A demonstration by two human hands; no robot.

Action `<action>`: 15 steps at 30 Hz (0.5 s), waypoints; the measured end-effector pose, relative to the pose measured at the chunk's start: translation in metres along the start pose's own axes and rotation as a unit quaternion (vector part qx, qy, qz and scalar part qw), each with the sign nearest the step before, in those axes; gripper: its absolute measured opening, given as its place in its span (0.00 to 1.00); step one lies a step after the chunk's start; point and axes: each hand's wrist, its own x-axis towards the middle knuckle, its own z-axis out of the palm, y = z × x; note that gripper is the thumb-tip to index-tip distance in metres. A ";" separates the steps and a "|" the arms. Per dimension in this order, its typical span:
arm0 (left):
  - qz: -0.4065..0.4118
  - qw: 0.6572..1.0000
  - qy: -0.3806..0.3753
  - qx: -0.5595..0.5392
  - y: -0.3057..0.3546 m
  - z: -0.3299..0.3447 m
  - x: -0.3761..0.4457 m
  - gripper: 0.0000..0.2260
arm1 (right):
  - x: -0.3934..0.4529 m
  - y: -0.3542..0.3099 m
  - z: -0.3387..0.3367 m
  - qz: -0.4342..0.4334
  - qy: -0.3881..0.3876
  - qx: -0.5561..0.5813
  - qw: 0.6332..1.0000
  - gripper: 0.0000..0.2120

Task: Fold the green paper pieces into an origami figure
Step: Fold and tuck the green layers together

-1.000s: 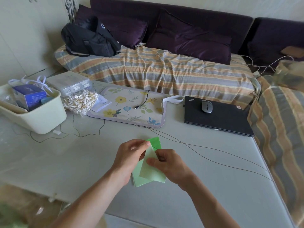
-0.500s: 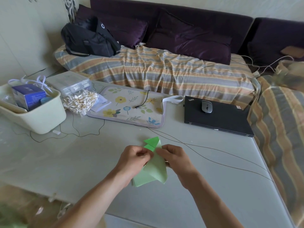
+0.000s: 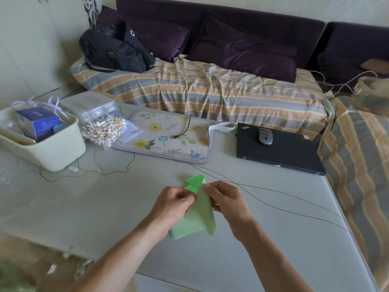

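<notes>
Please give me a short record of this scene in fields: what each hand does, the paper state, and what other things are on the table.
left hand: pinches the green paper at its left edge
right hand: pinches the same paper at its right edge
paper: partly folded, bright green triangular flaps on top, paler body below
table: grey, thin cables across it
other things: closed black laptop with a mouse on it; floral mat; cream bin

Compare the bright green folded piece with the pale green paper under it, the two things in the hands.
The bright green folded piece is a vivid green; the pale green paper is much lighter. The bright piece is smaller and folded into pointed triangles, while the pale paper is larger with broad flat faces. The bright piece pokes out beyond the fingers; the pale paper hangs toward the table. Both are held together between the left hand and the right hand.
</notes>
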 end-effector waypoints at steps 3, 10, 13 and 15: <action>0.000 1.000 0.012 -0.007 0.001 -0.002 0.000 0.12 | -0.001 0.001 0.000 0.018 -0.022 0.000 1.000 0.10; 0.009 0.999 0.034 -0.021 -0.001 0.001 0.003 0.12 | 0.000 0.003 0.001 0.004 -0.001 -0.011 1.000 0.10; 0.015 0.998 0.055 -0.024 -0.002 0.000 0.005 0.13 | 0.000 0.003 0.000 0.022 -0.018 -0.001 1.000 0.11; 0.012 0.997 0.061 -0.041 -0.003 0.000 0.006 0.10 | 0.000 0.003 -0.001 0.020 -0.016 -0.010 1.000 0.10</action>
